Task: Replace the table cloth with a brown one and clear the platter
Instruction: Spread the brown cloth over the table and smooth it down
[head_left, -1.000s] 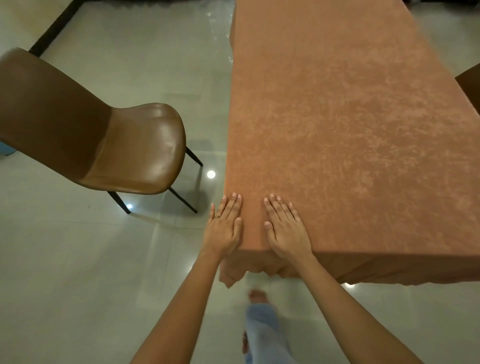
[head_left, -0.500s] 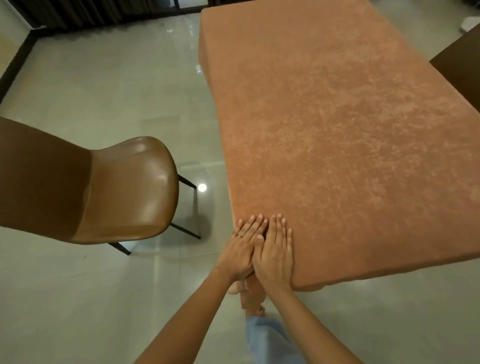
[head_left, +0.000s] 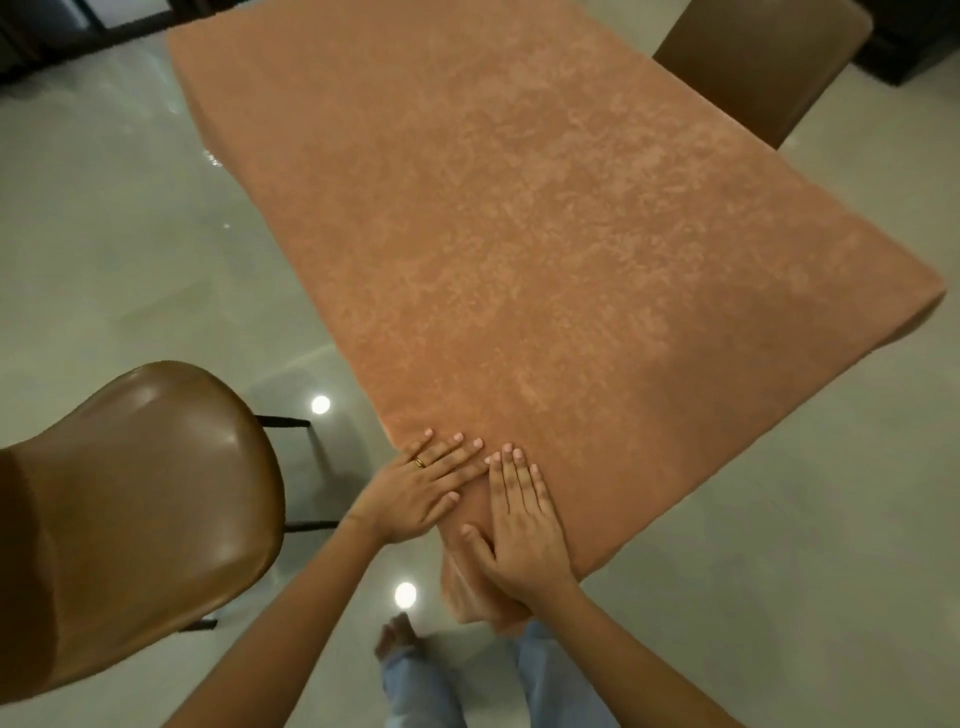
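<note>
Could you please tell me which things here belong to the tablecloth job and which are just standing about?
Belong to the job: brown tablecloth, spread flat; left hand and right hand, pressing flat on its near corner.
Just standing about: near chair on the left; far chair at the right.

From my end this reads as the dining area of a home. I see a long rectangular table under a brown table cloth (head_left: 519, 234) that hangs over its edges. A brown shell chair (head_left: 145, 509) on thin black legs (head_left: 283, 420) stands a little apart from its left side, and a second brown chair (head_left: 753, 67) sits close against the far right side. The floor (head_left: 130, 249) is pale glossy tile, and I can pick out round ceiling-light reflections (head_left: 320, 404) in it. A bare foot (head_left: 397, 636) on the tiles fits a house. Dark furniture (head_left: 914, 36) fills the far right corner; I cannot tell what it is
</note>
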